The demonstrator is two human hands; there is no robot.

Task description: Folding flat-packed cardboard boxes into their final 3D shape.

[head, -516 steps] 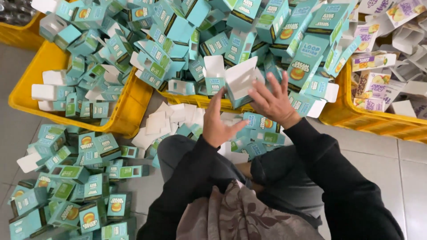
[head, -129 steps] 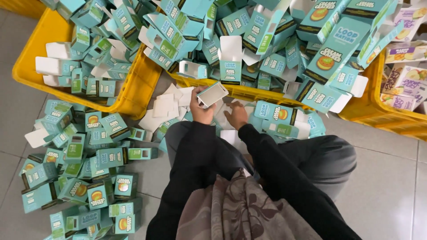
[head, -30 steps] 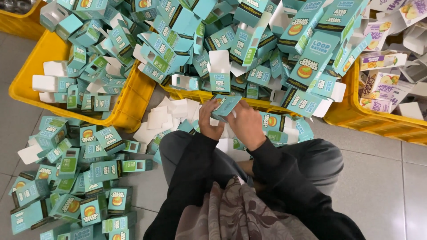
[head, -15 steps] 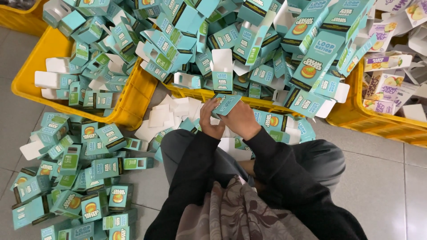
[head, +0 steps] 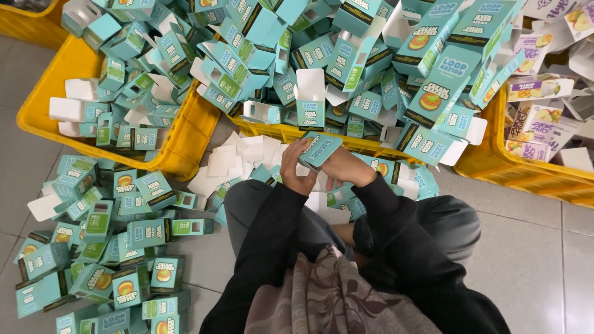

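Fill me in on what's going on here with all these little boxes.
A person sits on the tiled floor and holds one small teal carton in both hands: the left hand and the right hand grip it with their fingers just in front of the knees. Yellow crates ahead are heaped with the same teal cartons, many with flaps open. A pile of closed teal cartons lies on the floor to the person's left, and flat white inserts sit by the crate.
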